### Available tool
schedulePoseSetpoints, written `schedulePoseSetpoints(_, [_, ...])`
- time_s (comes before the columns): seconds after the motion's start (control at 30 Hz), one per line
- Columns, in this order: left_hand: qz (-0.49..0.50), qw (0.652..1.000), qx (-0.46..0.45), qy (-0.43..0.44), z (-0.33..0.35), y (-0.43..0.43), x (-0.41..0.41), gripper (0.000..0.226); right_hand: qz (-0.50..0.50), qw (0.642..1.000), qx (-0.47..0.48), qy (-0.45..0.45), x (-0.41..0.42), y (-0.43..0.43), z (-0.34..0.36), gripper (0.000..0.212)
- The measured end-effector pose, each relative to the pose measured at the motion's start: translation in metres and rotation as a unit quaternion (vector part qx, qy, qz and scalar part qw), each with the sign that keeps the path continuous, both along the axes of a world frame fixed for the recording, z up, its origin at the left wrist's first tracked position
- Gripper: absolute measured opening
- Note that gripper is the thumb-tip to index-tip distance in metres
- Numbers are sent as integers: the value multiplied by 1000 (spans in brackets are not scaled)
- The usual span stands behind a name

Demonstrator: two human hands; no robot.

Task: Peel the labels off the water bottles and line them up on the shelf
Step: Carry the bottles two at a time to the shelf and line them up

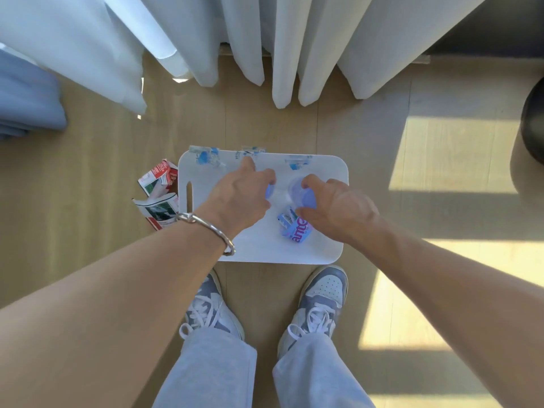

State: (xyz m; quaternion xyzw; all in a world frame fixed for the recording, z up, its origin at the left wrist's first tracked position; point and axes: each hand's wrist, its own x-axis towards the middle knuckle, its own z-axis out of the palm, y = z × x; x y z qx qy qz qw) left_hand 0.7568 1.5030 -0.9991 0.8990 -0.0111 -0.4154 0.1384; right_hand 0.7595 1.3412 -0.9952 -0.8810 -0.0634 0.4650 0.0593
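I look straight down on a white shelf top [265, 248]. My left hand [240, 197] curls over a blue-capped clear bottle [269, 191], seen from above and mostly hidden. My right hand [335, 207] grips the top of a second clear bottle [295, 188] with a blue cap. Just under my right thumb a crumpled blue and purple label [295, 229] lies on the top; I cannot tell whether it still hangs from the bottle. Three clear bottles with blue marks [206, 156] [250, 151] [298, 161] stand in a row along the far edge.
Crumpled red and white paper wrappers [160, 198] lie on the wooden floor to the left of the shelf. White curtains [282, 54] hang just beyond it. My feet in grey and white sneakers [321, 301] stand at the near edge. A dark round object [534, 122] sits far right.
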Motion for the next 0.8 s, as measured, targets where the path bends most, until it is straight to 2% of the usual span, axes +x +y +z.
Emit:
schedulePoseSetpoints(0.13, [13, 999, -26, -43, 10, -1, -5, 23, 10, 1000, -11, -6, 1, 0, 9, 39])
schedulePoseSetpoints(0.4, [-61, 997, -37, 7, 106, 16, -6, 27, 2, 1000, -8, 18, 11, 3, 96, 39])
schedulePoseSetpoints(0.5, [-83, 996, -36, 10, 163, 22, 12, 26, 20, 1000, -4, 16, 29, 7, 152, 43])
schedulePoseSetpoints(0.63, [-98, 994, -38, -14, 248, 31, 47, 25, 16, 1000, 8, -14, 61, 13, 237, 33])
schedulePoseSetpoints(0.8, [-116, 989, -34, -91, 403, 45, 89, 25, 56, 997, 32, -44, 93, 19, 395, 38])
